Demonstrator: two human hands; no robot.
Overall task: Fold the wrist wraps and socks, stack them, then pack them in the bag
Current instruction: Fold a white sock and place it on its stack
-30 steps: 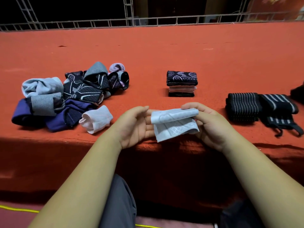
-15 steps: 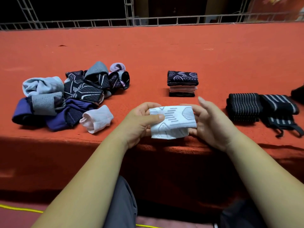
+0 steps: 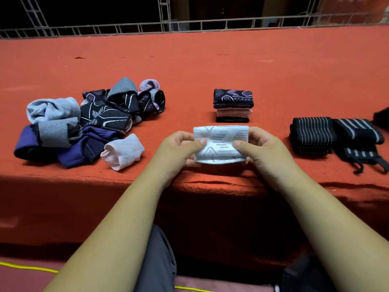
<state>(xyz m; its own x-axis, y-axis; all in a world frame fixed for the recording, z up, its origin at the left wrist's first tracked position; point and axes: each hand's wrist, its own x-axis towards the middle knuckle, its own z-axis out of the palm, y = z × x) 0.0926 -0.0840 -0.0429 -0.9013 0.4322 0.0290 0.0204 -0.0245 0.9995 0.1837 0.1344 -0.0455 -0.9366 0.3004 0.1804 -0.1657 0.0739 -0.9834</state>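
A folded white sock [image 3: 220, 142] with a grey pattern is held just above the near edge of the orange surface. My left hand [image 3: 179, 148] pinches its left end and my right hand [image 3: 263, 148] pinches its right end, thumbs on top. Behind it stands a small stack of folded socks [image 3: 233, 105], dark patterned one on top. A heap of unfolded socks [image 3: 84, 123] lies at the left, with a pale pink sock [image 3: 123, 151] nearest me. Two black striped wrist wraps, one folded [image 3: 311, 134] and one looser [image 3: 357, 140], lie at the right.
The orange carpeted platform [image 3: 210, 66] stretches far back to a metal truss railing [image 3: 189, 24]. A dark object [image 3: 382, 119] is cut off at the right edge. My grey-trousered knee [image 3: 156, 260] sits below the platform's front edge.
The white sock has been folded flat and turned pattern-up; both hands now pinch its ends with thumbs on top, and it has moved slightly farther over the surface.
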